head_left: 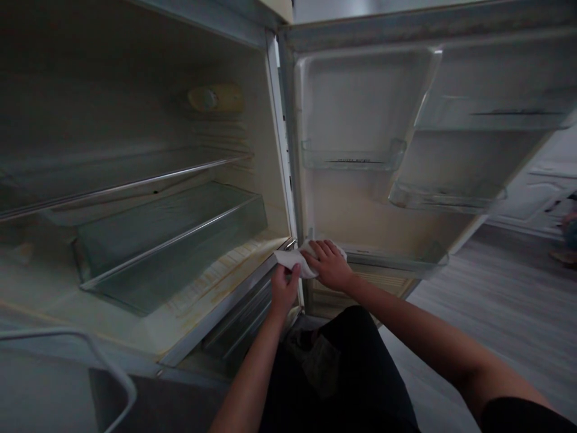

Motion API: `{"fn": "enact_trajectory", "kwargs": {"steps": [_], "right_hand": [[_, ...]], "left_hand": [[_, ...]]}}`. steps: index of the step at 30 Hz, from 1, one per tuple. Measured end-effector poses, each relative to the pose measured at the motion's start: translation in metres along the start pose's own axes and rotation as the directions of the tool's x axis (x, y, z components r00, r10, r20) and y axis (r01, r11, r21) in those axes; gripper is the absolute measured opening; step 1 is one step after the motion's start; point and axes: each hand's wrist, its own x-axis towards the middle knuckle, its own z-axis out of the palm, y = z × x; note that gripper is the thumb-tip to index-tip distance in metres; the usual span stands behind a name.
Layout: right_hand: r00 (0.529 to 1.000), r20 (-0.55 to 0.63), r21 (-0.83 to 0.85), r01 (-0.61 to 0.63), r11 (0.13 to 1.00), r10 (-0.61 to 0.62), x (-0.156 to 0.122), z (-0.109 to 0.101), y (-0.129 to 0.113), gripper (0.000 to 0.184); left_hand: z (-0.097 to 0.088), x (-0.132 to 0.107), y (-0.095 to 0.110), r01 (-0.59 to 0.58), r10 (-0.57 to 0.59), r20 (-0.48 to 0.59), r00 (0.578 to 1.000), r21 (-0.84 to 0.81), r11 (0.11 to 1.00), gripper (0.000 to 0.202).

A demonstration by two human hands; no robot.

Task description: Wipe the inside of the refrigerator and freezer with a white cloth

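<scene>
A white cloth (pixel 293 258) is bunched between my two hands at the hinge-side front corner of an open refrigerator. My left hand (pixel 285 288) pinches the cloth's lower left part between thumb and fingers. My right hand (pixel 331 264) is wrapped over its right end, fingers curled onto it. Just behind the cloth lie the metal hinge (pixel 288 244) and the front edge (pixel 234 299) of the fridge compartment. Where the cloth touches the fridge or door is hidden by my hands.
The fridge door (pixel 351 90) stands wide open on the right, with clear door bins (pixel 356 157). Inside are a glass shelf (pixel 135 183), a tilted clear drawer (pixel 180 246) and a yellow-stained floor (pixel 216 285). A lower compartment (pixel 241 325) is open too. A grey cable (pixel 103 355) curves at lower left.
</scene>
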Motion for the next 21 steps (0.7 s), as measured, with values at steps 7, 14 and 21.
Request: {"fn": "enact_trajectory", "kwargs": {"steps": [7,14,21], "right_hand": [[0.989,0.083,0.043,-0.122,0.992,0.118,0.008,-0.015,-0.01,0.117],[0.946,0.195,-0.023,-0.259,0.966,0.259,0.035,-0.011,-0.019,0.062],[0.935,0.186,-0.071,-0.295,0.953,0.303,0.016,-0.019,-0.008,0.035]], "left_hand": [[-0.001,-0.004,-0.014,0.025,-0.028,0.058,0.998,0.056,0.998,0.033],[-0.003,-0.007,-0.003,-0.226,0.209,0.196,0.958,0.067,0.972,0.032],[0.015,0.015,0.031,-0.451,0.427,0.149,0.892,0.236,0.861,0.031]]}}
